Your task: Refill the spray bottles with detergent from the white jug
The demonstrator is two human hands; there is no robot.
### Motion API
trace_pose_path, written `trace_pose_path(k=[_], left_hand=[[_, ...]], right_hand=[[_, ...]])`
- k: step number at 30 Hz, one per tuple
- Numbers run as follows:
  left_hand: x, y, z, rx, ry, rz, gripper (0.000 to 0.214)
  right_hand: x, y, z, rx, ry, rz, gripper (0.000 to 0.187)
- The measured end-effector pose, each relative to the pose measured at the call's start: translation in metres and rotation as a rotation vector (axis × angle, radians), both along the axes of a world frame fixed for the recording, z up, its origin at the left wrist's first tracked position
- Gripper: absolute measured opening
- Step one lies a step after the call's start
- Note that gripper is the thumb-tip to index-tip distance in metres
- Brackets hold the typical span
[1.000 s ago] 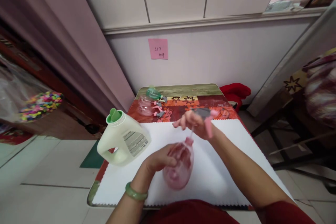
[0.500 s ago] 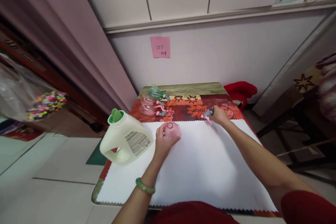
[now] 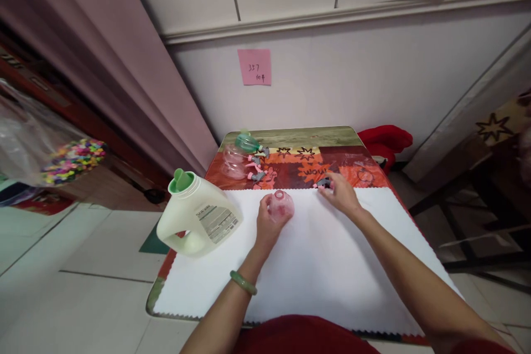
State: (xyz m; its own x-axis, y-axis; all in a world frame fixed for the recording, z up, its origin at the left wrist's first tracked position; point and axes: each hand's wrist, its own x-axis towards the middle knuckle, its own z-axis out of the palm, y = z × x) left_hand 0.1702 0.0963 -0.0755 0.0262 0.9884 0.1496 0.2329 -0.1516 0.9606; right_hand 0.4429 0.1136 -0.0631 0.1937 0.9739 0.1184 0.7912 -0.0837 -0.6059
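Note:
My left hand (image 3: 269, 222) is wrapped round a clear pink spray bottle (image 3: 285, 207) with no top on it, standing on the white mat (image 3: 315, 265). Its round mouth faces up. At the mat's far edge lies a grey and pink spray head (image 3: 322, 183). My right hand (image 3: 341, 193) is just beside this spray head, thumb and fingers apart. Left of my left hand stands a cream jug (image 3: 199, 215) with a green spout and a label.
At the table's back left lie a green spray bottle (image 3: 248, 142) and clear pinkish bottles (image 3: 233, 161), all with spray heads. A patterned red cover (image 3: 286, 177) shows beyond the mat. A pink note (image 3: 254, 67) is on the wall behind.
My right hand has let go of the spray head, drawn slightly back and spread its fingers. The pink bottle and my left hand have shifted a little to the right in view.

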Motion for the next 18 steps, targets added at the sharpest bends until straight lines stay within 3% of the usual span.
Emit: trace_pose_path(k=[4, 6, 10, 14, 18], left_hand=[[0.013, -0.001, -0.007, 0.017, 0.004, 0.042, 0.077], [0.021, -0.002, -0.008, 0.025, 0.017, 0.034, 0.080], [0.023, -0.010, -0.001, 0.057, 0.038, -0.041, 0.093], [-0.002, -0.035, 0.010, 0.137, 0.128, -0.030, 0.084], [-0.057, -0.067, 0.030, 0.336, 0.280, 0.151, 0.064]], right_hand=[[-0.061, -0.028, -0.016, 0.083, 0.295, 0.263, 0.091], [-0.088, -0.036, -0.026, 0.102, 0.409, 0.266, 0.100], [-0.110, -0.035, -0.035, 0.151, 0.408, 0.177, 0.088], [-0.102, -0.023, -0.036, 0.201, 0.339, 0.050, 0.091], [-0.095, -0.018, -0.043, 0.181, 0.289, -0.020, 0.098]])
